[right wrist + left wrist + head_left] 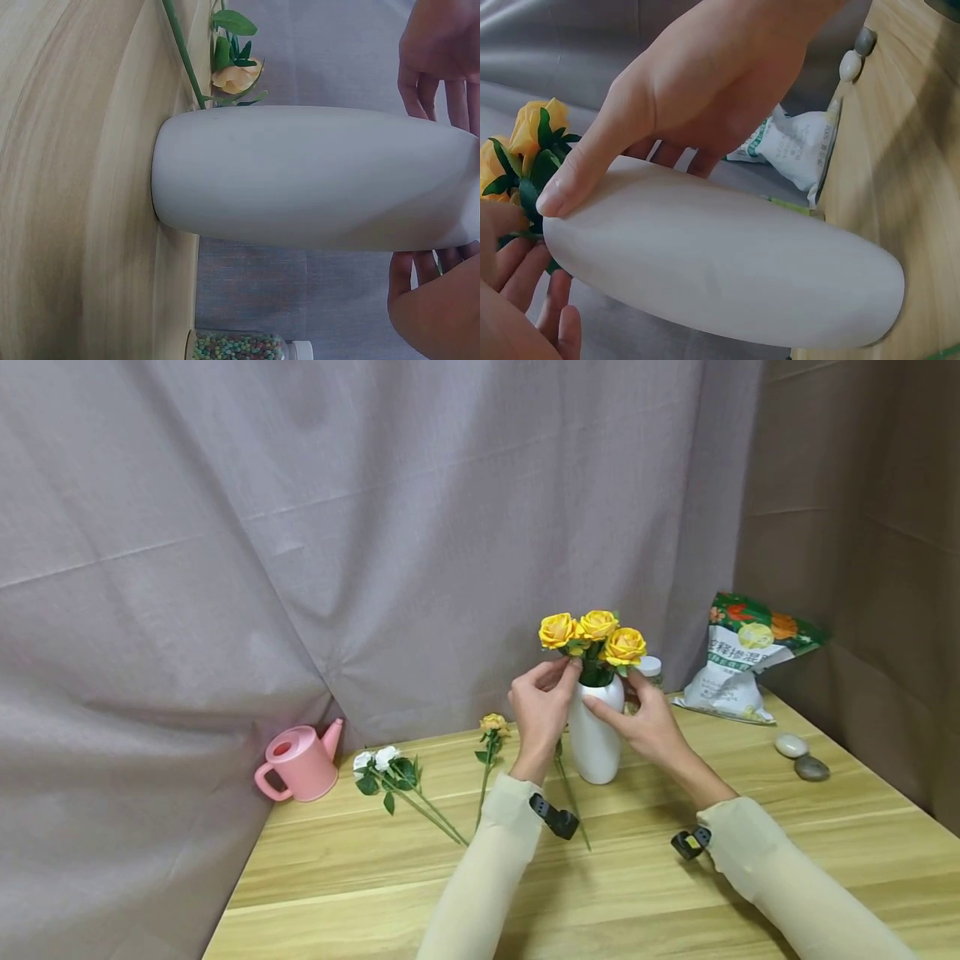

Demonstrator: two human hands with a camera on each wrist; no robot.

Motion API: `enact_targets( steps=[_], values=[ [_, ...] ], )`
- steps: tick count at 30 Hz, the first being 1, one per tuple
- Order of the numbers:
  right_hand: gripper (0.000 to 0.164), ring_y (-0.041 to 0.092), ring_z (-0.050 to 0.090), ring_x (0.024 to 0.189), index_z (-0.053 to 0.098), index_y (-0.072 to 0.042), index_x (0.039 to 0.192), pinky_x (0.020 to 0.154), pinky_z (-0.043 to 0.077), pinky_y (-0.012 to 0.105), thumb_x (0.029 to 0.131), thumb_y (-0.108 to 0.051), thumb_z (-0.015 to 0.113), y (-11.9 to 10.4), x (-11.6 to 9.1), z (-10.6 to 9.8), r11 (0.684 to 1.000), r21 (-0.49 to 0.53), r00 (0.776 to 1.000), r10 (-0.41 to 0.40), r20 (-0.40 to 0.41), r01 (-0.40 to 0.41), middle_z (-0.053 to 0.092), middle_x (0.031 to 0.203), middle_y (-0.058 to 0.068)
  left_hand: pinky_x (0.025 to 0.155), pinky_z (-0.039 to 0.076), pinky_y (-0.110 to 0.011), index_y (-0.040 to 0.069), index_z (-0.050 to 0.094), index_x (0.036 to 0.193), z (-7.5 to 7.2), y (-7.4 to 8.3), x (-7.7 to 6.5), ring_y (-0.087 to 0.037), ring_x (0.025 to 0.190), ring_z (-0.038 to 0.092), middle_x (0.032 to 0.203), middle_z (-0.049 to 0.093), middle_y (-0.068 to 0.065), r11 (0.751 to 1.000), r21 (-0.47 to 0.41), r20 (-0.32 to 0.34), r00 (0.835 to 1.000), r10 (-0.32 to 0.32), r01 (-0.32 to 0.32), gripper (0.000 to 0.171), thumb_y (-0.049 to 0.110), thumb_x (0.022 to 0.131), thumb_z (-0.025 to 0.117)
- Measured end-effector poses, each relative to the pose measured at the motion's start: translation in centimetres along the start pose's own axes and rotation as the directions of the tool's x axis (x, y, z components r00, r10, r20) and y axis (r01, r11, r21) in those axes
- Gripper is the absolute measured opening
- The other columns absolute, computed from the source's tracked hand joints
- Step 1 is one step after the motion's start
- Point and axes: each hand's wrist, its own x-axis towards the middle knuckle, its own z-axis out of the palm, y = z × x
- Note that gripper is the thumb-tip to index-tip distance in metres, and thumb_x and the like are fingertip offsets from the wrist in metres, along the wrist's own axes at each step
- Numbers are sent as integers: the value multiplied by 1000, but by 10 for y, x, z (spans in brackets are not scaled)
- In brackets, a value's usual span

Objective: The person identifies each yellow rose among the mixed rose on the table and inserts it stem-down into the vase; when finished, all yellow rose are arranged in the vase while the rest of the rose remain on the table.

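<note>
A tall white vase (pixel 596 739) stands upright on the table, with three yellow roses (pixel 598 625) in its mouth. My right hand (pixel 651 720) holds the vase near its rim, thumb across the front and fingers round the far side, as the left wrist view shows. At the mouth's left side, my left hand (pixel 542 706) pinches the green stems and leaves just under the yellow blooms with thumb and forefinger. Its other fingers (pixel 551 311) are loosely bent beside the vase neck. In the right wrist view the vase (pixel 315 180) hides part of both hands.
Left of the vase lie a paler yellow rose (pixel 492 723), white roses (pixel 386 757) and a loose green stem (pixel 573 802). A pink watering can (pixel 303 764) stands farther left. Behind the vase is a jar of coloured pellets (pixel 240 346); rightward are a bag (pixel 731 668) and two stones (pixel 792 745).
</note>
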Motion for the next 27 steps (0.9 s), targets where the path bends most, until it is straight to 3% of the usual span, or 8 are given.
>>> enact_targets(
  steps=[5,8,12,20,27],
  values=[
    [60,14,60,113,50,-16,142,89,50,20,91,-37,75,23,6,3,1000,0,1000,0,-18,0,63,132,7,67,58,-22,32,78,97,-1,0,3,3,81,71,87,76,19,999,18,-6,999,40,-40,15,44,90,74],
    [62,16,60,114,50,-17,142,89,51,25,91,-41,74,25,5,3,1000,-8,1000,-3,-20,3,63,131,5,64,56,-20,30,79,96,0,1,4,4,77,69,85,76,18,997,67,-12,999,48,-47,13,41,91,74],
    [62,16,60,114,49,-18,142,88,51,22,90,-42,74,25,6,4,1000,-5,1000,1,-15,-1,63,131,3,64,55,-19,27,80,94,1,0,4,2,75,67,85,76,15,992,117,-19,999,51,-48,11,35,91,74],
    [61,19,61,116,49,-18,141,84,51,17,91,-44,73,24,8,4,1000,4,1000,11,-3,-11,62,131,5,63,54,-21,27,82,90,0,1,7,2,73,64,83,74,13,992,124,8,1000,-20,18,8,33,88,76],
    [60,17,60,113,49,-18,141,87,55,34,91,-44,72,25,5,4,1000,-5,1000,20,-1,-20,63,129,5,64,56,-22,29,82,95,-3,-6,3,0,77,66,87,76,14,997,53,80,995,-61,56,12,37,89,76]
  ],
)
